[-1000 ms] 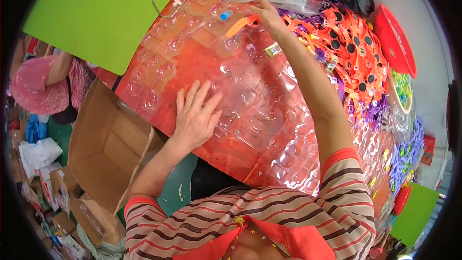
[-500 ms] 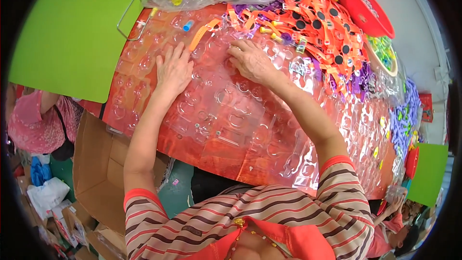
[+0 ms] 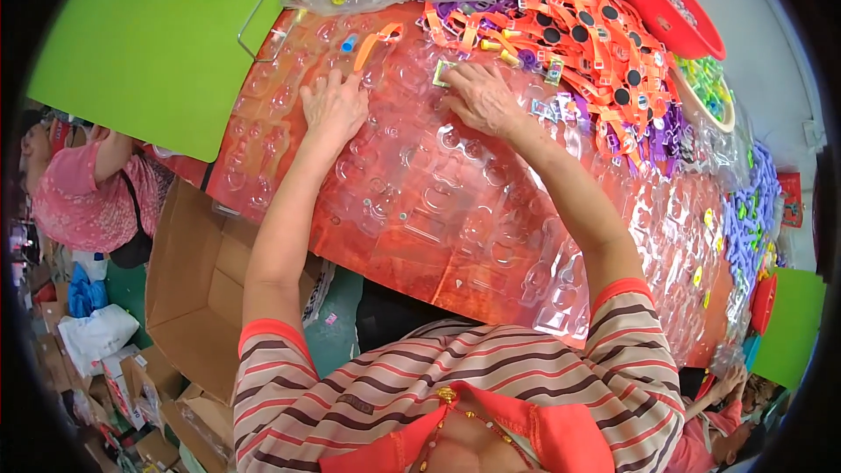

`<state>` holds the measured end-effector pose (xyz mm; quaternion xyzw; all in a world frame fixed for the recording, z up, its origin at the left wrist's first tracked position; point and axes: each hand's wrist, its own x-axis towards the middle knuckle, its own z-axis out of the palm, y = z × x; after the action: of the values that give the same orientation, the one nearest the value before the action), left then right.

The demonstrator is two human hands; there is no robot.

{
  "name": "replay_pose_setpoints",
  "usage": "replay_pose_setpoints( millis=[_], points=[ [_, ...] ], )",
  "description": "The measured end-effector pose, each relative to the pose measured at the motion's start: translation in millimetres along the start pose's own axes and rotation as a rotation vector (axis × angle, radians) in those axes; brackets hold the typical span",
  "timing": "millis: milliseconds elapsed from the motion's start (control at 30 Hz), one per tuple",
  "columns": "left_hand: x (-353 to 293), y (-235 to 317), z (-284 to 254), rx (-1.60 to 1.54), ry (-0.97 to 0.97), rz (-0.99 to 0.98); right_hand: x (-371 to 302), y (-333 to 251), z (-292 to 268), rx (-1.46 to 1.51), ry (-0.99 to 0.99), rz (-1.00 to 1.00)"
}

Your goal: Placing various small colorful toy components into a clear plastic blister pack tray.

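Clear moulded plastic blister sheets (image 3: 429, 197) with rounded hollows cover the red table in front of me. My left hand (image 3: 335, 109) rests on them with its fingers spread, holding nothing. Just beyond its fingertips lie an orange strap (image 3: 372, 45) and a small blue cylinder (image 3: 349, 43). To the right, my right hand (image 3: 484, 98) has its fingers bent and drawn together at the edge of a small pale green card (image 3: 443, 74). The fingertips partly cover this card. Several small printed pieces (image 3: 545, 109) lie just right of that hand.
A heap of orange straps with black discs (image 3: 580, 33) fills the far right, beside a red basin (image 3: 670, 0). Purple-blue pieces (image 3: 752, 210) lie at the right edge. A green board (image 3: 158, 44) stands far left, above an open carton (image 3: 197, 276). Other people sit left and right.
My right hand has shifted slightly right, and the small pale green card now shows at its fingertips. My left hand stays on the sheets. The whole view has shifted a little.
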<state>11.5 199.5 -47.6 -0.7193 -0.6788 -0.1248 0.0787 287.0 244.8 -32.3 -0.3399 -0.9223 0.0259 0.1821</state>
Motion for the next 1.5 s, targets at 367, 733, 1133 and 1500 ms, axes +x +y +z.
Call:
replay_pose_setpoints(
  millis=[367, 733, 1133, 1500],
  points=[
    [2, 6, 13, -0.06, 0.046, -0.03, -6, 19, 5, 0.207, 0.067, -0.058],
    [-5, -97, 4, 0.018, 0.065, -0.387, -26, -4, -29, 0.084, 0.18, 0.014],
    [14, -172, 49, 0.266, 0.01, 0.211, -140, -33, -87, 0.071, 0.163, 0.155],
    [-18, 34, -56, -0.468, 0.138, 0.241, -321, -127, -140, 0.161, 0.187, 0.641]
  ],
)
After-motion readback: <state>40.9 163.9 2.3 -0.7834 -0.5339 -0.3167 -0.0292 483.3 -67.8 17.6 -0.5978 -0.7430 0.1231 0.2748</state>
